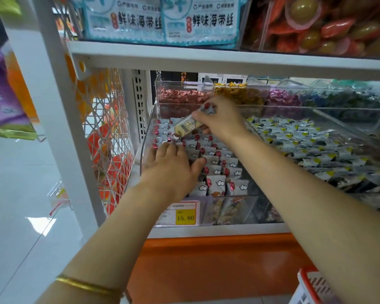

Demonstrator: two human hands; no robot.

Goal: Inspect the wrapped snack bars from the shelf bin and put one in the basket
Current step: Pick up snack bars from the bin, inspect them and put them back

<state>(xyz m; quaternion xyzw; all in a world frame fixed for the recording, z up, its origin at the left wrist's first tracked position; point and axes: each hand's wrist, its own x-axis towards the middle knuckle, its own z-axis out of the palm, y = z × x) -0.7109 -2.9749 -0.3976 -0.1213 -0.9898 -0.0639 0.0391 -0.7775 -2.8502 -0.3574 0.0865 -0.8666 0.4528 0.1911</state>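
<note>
Right hand (pixel 222 119) holds one snack bar (pixel 185 127) above the clear bin (pixel 143 148); left hand (pixel 169 163) lies on the others.

The held snack bar is long and thin, in a pale grey-white wrapper with a yellow and dark printed band in the middle and a red mark near each end. It is tilted, lower end to the left, pinched between thumb and fingers over the back part of the bin. The wrapped bars (pixel 215 170) in the bin stand in tight rows, each showing a red spot and a small white cloud. The left hand rests flat on them with straight fingers and grips nothing. The red and white basket (pixel 309 284) is at the lower right corner, well apart from the bar.
</note>
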